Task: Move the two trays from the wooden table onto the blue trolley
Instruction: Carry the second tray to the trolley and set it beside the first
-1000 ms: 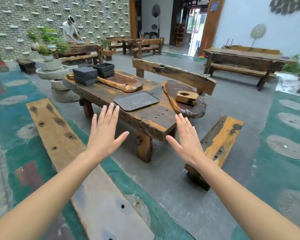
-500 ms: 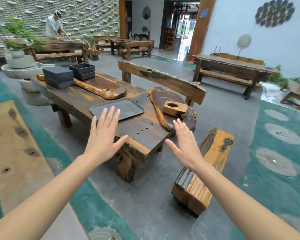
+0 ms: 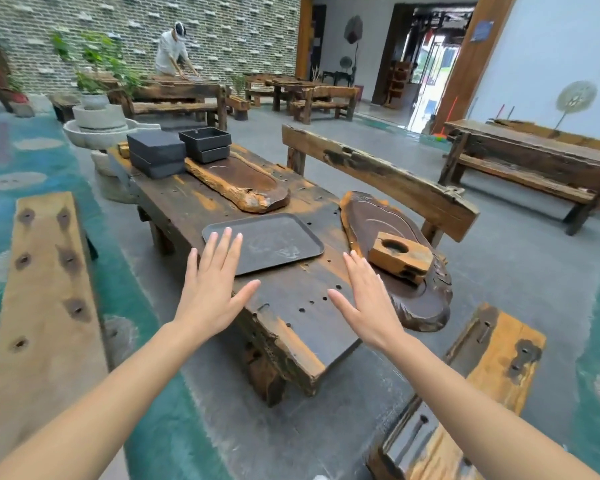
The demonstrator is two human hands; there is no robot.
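A flat dark grey tray (image 3: pixel 274 242) lies on the rough wooden table (image 3: pixel 302 317), near its front end. My left hand (image 3: pixel 212 285) hovers over the tray's near left corner with fingers straight and spread, holding nothing. My right hand (image 3: pixel 366 299) is stretched out flat above the tabletop, to the right of the tray and apart from it. Two carved wooden slab trays lie on the table too: one (image 3: pixel 246 183) beyond the grey tray, another (image 3: pixel 402 258) at the right carrying a wooden block (image 3: pixel 400 256). No blue trolley is in view.
Black boxes (image 3: pixel 156 157) and stacked black dishes (image 3: pixel 207 143) sit at the table's far end. A bench with a backrest (image 3: pixel 378 174) runs along the right; plank benches lie at left (image 3: pixel 45 289) and front right (image 3: pixel 492 368). A person (image 3: pixel 172 51) works at a far table.
I have come closer to the table. Both open hands have moved forward, the left now over the grey tray's corner, the right over the tabletop.
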